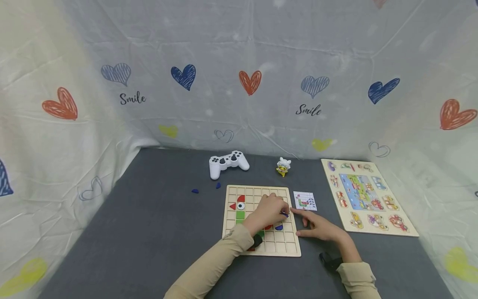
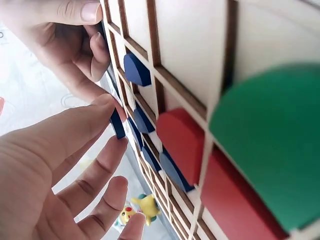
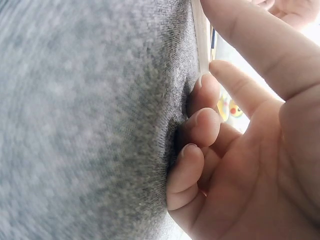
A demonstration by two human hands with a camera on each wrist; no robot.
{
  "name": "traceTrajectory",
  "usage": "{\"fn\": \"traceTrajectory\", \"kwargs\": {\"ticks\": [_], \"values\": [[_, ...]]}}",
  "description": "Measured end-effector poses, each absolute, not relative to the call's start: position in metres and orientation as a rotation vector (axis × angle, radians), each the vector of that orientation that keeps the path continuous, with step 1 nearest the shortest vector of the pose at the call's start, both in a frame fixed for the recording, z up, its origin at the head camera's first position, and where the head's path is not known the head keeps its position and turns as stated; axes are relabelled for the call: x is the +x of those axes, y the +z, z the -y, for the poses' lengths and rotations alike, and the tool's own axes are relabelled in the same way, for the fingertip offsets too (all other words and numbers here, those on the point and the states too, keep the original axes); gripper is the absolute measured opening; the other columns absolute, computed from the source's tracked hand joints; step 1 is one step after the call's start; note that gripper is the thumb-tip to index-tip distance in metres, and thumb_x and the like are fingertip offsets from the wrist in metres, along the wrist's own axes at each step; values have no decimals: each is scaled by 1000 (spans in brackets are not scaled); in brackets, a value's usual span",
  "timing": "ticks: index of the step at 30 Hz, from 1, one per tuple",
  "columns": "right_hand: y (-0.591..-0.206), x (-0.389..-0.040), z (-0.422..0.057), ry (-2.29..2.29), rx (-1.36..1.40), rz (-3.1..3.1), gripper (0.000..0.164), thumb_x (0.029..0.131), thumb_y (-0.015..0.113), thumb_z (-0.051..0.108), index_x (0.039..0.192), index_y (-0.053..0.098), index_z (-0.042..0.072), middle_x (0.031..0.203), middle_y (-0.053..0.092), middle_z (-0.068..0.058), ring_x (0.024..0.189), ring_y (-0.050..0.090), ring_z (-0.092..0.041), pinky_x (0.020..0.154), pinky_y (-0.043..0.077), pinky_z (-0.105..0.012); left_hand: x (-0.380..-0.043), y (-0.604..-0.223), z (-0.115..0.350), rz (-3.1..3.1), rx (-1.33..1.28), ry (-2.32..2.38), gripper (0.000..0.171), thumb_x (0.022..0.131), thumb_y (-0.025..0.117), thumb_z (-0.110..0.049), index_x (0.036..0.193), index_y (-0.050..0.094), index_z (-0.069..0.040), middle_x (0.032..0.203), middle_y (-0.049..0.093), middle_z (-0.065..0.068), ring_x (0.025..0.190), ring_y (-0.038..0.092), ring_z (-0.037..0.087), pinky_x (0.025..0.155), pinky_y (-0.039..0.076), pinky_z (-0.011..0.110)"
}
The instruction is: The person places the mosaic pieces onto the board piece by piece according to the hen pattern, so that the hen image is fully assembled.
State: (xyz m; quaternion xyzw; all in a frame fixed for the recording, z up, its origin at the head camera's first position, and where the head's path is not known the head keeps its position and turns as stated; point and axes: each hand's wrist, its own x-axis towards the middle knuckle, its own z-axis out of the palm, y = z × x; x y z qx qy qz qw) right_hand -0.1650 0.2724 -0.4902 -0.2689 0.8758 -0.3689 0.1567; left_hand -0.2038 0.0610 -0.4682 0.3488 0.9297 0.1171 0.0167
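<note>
My left hand (image 1: pixel 267 211) reaches over a wooden grid board (image 1: pixel 293 248). Between thumb and forefinger it pinches a small blue piece (image 2: pixel 117 125), held on edge close over the squares; the other fingers spread loosely. My right hand (image 1: pixel 322 227) lies at the board's right side, with thumb and forefinger stretched against the edge. Its remaining fingers bend down onto the cloth in the right wrist view. On the grid sit a white eye piece (image 1: pixel 240 205), green squares (image 1: pixel 240 214), red pieces (image 2: pixel 181 140) and several blue ones (image 2: pixel 136 69). My left forearm hides the board's lower left part.
Two loose blue pieces (image 1: pixel 195 191) lie left of the board. Behind it are a white game controller (image 1: pixel 228 162) and a small yellow-and-white figurine (image 1: pixel 283 167). A pattern card (image 1: pixel 305 201) lies to the right, with a picture puzzle board (image 1: pixel 367 197) beyond it.
</note>
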Motion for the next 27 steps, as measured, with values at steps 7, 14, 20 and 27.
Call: {"fn": "traceTrajectory", "kwargs": {"ticks": [7,14,20,27], "values": [[-492,-167,-273,-1038,-754,-2512,72,82,70,29,141,37,7,81,43,-6,54,32,-4,51,33,-19,-205,-468,-70,-2880,1088,340,5,80,72,-30,85,71,-28,84,60,-11,78,48,10,71,37,31],[-492,-167,-273,-1046,-772,-2506,71,83,69,28,141,36,5,82,43,-6,55,32,-4,51,33,-19,-203,-468,-72,-2895,1078,266,4,81,71,-31,84,71,-29,84,60,-11,80,49,10,72,37,31],[-491,-168,-273,-1046,-804,-2513,69,83,69,27,141,38,6,80,43,-7,56,32,-5,51,33,-19,-198,-464,-70,-2876,1088,267,5,82,70,-30,86,72,-28,88,62,-10,83,50,13,78,39,36],[-493,-167,-273,-1040,-819,-2518,69,83,69,27,140,38,5,80,43,-7,56,32,-4,51,33,-18,-195,-465,-67,-2872,1081,268,10,81,70,-30,91,73,-28,91,63,-10,86,50,12,83,39,38]]}}
